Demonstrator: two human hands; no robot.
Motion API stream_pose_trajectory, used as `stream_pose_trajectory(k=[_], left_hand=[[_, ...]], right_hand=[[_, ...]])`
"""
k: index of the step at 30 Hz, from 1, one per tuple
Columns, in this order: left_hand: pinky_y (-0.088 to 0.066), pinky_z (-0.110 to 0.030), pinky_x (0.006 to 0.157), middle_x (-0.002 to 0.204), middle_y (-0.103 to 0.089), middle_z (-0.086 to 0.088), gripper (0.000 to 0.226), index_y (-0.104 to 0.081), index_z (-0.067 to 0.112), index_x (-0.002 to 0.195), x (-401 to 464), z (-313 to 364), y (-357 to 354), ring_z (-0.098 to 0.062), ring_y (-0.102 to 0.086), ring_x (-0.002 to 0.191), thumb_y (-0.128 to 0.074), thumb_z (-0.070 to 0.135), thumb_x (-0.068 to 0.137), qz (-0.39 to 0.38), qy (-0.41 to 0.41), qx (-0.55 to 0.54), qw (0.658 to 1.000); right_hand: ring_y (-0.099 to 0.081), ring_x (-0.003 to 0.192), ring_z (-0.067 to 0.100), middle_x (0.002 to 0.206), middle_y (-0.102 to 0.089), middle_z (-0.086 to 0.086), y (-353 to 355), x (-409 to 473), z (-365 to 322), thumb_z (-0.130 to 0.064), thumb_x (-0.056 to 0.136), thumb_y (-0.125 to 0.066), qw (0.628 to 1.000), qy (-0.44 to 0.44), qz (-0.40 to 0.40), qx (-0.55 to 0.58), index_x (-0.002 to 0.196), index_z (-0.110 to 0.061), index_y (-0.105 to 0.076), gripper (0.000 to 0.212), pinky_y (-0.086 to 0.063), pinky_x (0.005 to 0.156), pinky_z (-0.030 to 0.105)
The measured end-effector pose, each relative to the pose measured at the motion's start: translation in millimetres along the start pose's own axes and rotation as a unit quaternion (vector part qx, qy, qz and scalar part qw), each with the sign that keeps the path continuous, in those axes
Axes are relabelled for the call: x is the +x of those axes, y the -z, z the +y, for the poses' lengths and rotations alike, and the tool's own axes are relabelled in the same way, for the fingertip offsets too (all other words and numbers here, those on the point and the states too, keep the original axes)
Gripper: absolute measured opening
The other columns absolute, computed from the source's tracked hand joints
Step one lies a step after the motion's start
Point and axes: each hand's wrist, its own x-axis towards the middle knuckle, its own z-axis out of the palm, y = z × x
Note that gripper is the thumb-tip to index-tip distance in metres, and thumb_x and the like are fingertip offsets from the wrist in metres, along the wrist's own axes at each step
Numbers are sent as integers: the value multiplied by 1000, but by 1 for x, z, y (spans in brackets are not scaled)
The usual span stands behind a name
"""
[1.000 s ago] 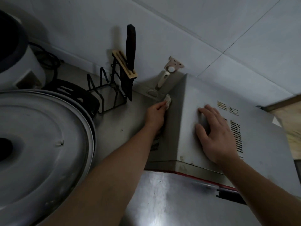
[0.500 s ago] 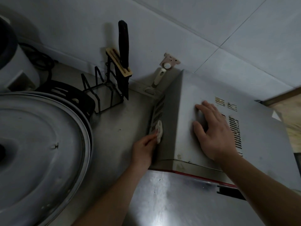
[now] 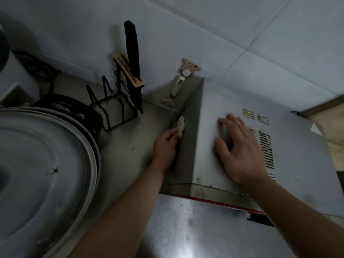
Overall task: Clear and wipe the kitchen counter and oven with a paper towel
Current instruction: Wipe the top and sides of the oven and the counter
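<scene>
A grey metal oven [image 3: 219, 101] stands on the steel counter [image 3: 126, 151] at the right. My left hand [image 3: 165, 146] pinches a small crumpled white paper towel [image 3: 180, 126] and holds it against the oven's left side wall, near its vent slots. My right hand [image 3: 240, 151] lies flat on the oven's top with fingers spread, beside the top vents.
A large round metal lid [image 3: 41, 175] fills the left. Behind it stands a black wire rack [image 3: 113, 107] holding a black-handled knife [image 3: 133, 58]. A peeler [image 3: 175, 90] hangs from a wall hook behind the oven. A white appliance [image 3: 16, 79] with cables sits far left.
My left hand with the paper towel slid toward me along the oven's side wall, then back a little toward the wall. My right hand stayed on the oven's top.
</scene>
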Motion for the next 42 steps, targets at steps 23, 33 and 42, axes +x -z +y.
stream_pose_trajectory(k=[23, 33, 42], left_hand=[[-49, -12, 72, 95, -76, 11, 36, -77, 39, 100, -128, -86, 70, 2, -67, 83, -65, 5, 93, 10, 86, -1, 996], [-48, -11, 66, 83, -73, 9, 18, -74, 5, 107, -25, -41, 21, -1, -63, 76, -61, 7, 95, 33, 56, 2, 998], [-39, 3, 69, 119, -69, -12, 29, -67, 1, 124, 124, -10, -23, -12, -59, 102, -60, 10, 97, 10, -4, 74, 997]], right_hand=[[-10, 148, 4, 161, -22, -12, 1, 0, 1, -65, 95, -29, 1000, -3, -26, -4, 151, -41, -23, 60, -11, 118, 34], [-15, 149, 8, 160, -27, -10, 2, -1, -2, -60, 95, -32, 1000, -5, -19, 3, 150, -37, -30, 60, -17, 121, 38], [-9, 148, 2, 160, -23, -14, 2, 0, -1, -63, 95, -31, 1000, -3, -24, -7, 151, -40, -27, 61, -7, 118, 28]])
